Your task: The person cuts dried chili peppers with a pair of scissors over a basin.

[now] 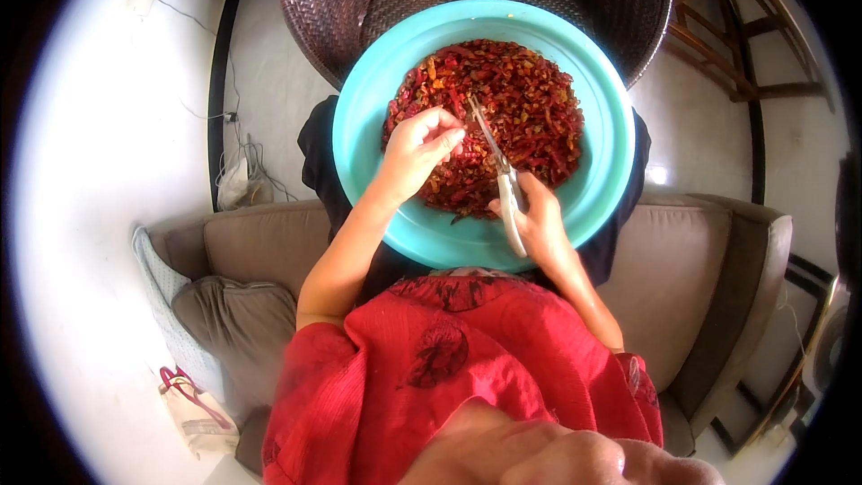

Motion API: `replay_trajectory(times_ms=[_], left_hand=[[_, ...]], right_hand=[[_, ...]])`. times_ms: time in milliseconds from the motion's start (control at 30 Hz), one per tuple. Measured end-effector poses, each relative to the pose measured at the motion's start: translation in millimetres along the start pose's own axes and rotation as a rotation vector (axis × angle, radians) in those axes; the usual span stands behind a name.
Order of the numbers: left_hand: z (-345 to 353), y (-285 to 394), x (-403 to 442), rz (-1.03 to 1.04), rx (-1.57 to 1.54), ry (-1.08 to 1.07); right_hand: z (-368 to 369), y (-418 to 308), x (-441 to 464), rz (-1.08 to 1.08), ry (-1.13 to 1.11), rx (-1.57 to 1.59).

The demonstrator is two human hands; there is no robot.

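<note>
A wide turquoise plastic basin [603, 81] rests on my lap, holding a thick layer of dried red chilies [530, 81], many of them in small cut pieces. My right hand [540, 220] grips scissors [508, 198] by their pale handles. The blades point up and away over the chilies, slightly apart. Just left of the blades, my left hand [420, 151] is closed in a pinch above the chilies. A small dark red bit of dried chili shows at its fingertips, partly lost against the red behind.
Beyond the basin stands a dark woven wicker chair [310, 9] with a few red bits on its seat. A brown sofa [673, 260] is under and beside me. Cables [256, 166] lie on the floor at left, and a wooden stool [718, 45] is at upper right.
</note>
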State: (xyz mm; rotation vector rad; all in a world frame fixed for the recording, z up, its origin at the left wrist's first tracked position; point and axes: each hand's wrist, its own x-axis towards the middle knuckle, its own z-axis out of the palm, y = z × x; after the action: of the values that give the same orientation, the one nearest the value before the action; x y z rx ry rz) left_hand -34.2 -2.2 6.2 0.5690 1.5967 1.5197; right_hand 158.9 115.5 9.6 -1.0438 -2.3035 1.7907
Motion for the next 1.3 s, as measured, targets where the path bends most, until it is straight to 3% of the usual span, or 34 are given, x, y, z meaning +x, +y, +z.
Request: replay_trajectory(times_ms=[300,933,1200,1300], left_hand=[[2,-4,1,-0.001,0.032,-0.055],[3,-3,0,0.025,0.073,0.031],[1,-5,-1,-0.047,-0.054,0.02],[0,-13,1,0.025,-0.049,-0.025]], right_hand=[[2,3,1,0.01,-0.027,-0.031],[0,2,-1,0.031,-0.093,0.015],[-2,-10,-3,0.045,-0.075,-0.182],[1,-7,-3,0.001,-0.046,-0.192]])
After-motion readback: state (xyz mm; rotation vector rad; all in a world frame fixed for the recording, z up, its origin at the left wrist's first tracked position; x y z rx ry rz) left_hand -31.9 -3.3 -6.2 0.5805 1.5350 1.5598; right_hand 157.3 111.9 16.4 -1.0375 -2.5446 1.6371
